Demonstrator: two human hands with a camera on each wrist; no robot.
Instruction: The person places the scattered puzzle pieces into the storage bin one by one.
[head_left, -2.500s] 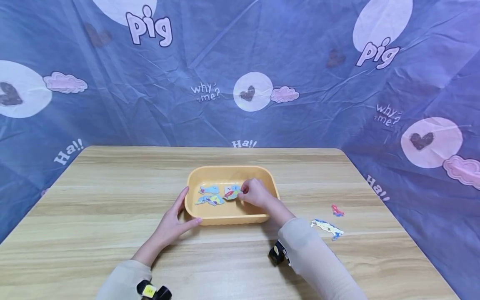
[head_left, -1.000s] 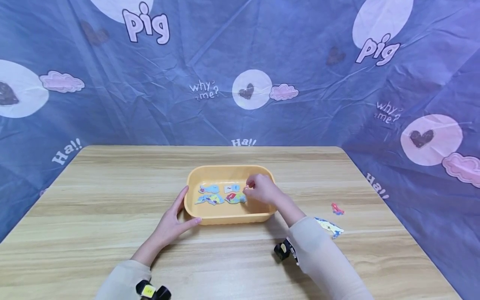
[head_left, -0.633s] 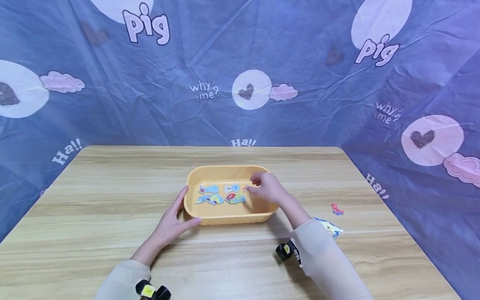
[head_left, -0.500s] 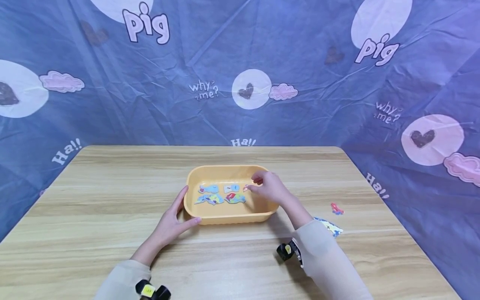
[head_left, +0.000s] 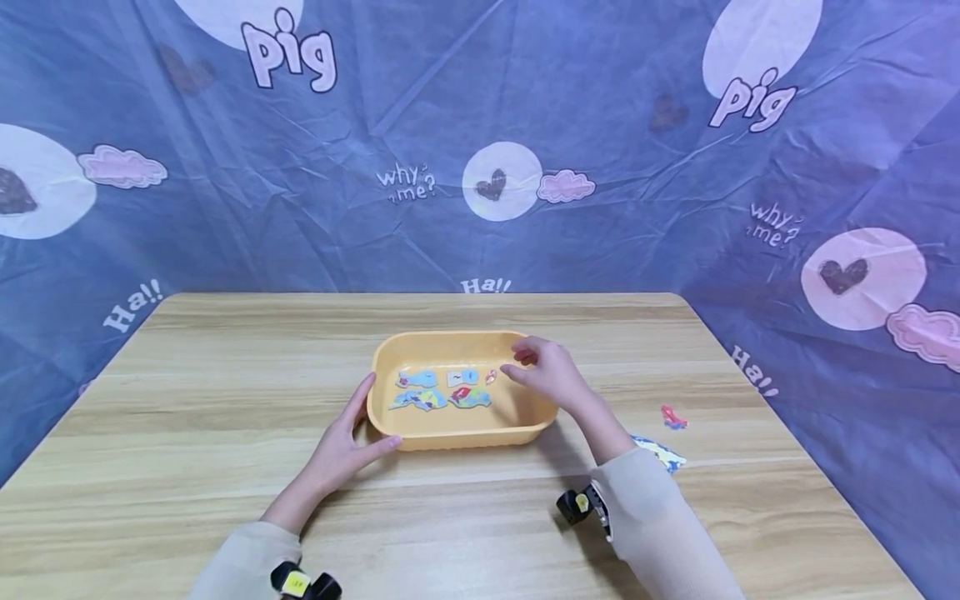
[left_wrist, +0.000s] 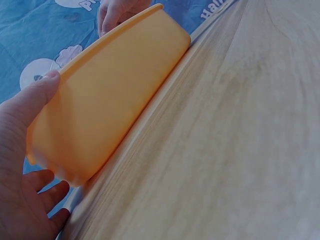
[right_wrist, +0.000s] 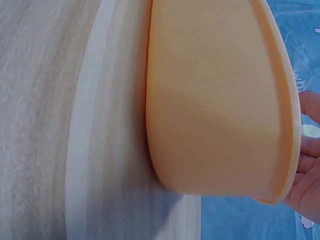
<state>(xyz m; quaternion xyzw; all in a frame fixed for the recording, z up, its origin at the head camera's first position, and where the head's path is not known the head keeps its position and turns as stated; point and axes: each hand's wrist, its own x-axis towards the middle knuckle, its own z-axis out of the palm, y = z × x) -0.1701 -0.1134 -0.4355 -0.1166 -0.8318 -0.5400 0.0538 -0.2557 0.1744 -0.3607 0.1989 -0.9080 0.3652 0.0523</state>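
Note:
A yellow plastic tray (head_left: 465, 442) stands on the table. My left hand (head_left: 341, 446) holds its left end, thumb on the front rim and fingers round the side; the left wrist view shows the thumb (left_wrist: 37, 97) against the wall. My right hand (head_left: 551, 375) hovers over the tray's right part, thumb and fingers apart, holding nothing. Nearest to it lies a small red-and-white cut-out piece (head_left: 491, 377). Left of that are flat printed pieces: a blue-and-white one (head_left: 462, 378), a green-and-red one (head_left: 471, 398), a light blue one (head_left: 417, 379) and a blue-and-yellow one (head_left: 418, 400).
Right of the tray, a small red-and-blue piece (head_left: 674, 417) lies on the wooden table (head_left: 247, 375). A white-and-blue piece (head_left: 660, 454) is partly hidden by my right sleeve (head_left: 660, 517). A blue printed cloth (head_left: 337, 233) hangs behind and at the sides.
My right hand has let go of the small red-and-white piece and drawn back to the right. Earlier it worked at the green-and-red piece. The left hand stays on the tray.

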